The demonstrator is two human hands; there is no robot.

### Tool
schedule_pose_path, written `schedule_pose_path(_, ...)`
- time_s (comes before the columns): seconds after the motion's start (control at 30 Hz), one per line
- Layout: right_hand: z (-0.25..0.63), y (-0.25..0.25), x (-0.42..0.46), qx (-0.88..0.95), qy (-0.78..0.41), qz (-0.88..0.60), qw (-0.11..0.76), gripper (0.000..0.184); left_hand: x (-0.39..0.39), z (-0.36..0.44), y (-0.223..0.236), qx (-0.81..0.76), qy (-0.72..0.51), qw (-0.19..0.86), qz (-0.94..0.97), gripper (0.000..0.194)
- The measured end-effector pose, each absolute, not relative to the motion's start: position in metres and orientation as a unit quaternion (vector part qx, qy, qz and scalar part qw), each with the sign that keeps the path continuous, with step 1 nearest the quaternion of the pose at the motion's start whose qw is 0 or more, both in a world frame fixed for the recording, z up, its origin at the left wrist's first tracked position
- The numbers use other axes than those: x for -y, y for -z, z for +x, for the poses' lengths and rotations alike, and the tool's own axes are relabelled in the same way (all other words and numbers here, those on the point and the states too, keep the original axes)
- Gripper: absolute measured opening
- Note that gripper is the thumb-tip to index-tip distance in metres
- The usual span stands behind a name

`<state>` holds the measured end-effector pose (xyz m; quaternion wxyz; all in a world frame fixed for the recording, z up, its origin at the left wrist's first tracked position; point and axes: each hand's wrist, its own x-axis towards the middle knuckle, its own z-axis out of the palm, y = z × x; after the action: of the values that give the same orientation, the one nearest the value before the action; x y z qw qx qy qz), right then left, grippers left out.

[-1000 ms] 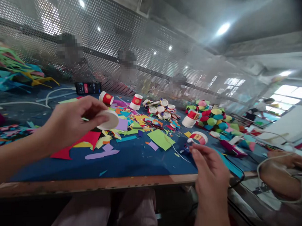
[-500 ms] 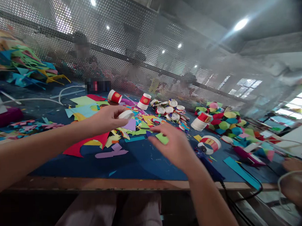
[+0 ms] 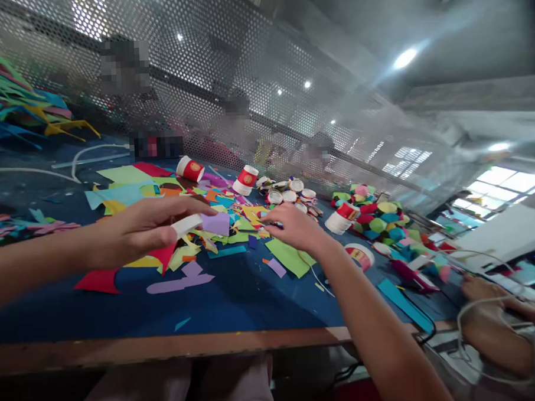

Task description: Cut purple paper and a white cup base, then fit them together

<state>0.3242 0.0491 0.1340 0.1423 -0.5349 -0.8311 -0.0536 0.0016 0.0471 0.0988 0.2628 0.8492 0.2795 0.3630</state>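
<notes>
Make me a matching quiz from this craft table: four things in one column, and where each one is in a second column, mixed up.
Things:
1. white disc
2. green paper sheet
3. purple paper strip
4. pile of paper balls

Places:
A. flat on the blue mat, near the table's front edge
B. far right of the mat
C. pinched in the left hand
D. just below the right hand

Pairs: 1-C, 2-D, 3-A, 4-B

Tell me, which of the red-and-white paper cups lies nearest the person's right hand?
The cup tipped just beyond the right hand; the cup further left lies farther off.
</notes>
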Motion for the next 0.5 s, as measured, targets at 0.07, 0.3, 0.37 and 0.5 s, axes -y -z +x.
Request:
schedule_pose_path(0.07,0.327,-0.125,-0.061,0.828,0.053,-0.551,0.091,0.008,-0.048,-0.005,-0.094,-0.263,-0.346,0.286,0.854,0.072)
schedule_pose_path(0.3,0.366,-0.119,-0.095,0.736,0.041,-0.676,-0.024,0.026,-0.057,-0.015,-0.077,-0.319,-0.368,0.306,0.818,0.045)
schedule_pose_path(0.37,0.375,-0.115,-0.100,0.715,0.015,-0.696,-0.069,0.027,-0.057,-0.014,-0.073,-0.329,-0.388,0.327,0.797,0.049)
schedule_pose_path(0.5,0.389,-0.108,-0.102,0.710,-0.034,-0.695,-0.110,0.027,-0.053,-0.013,-0.069,-0.360,-0.398,0.384,0.751,0.053)
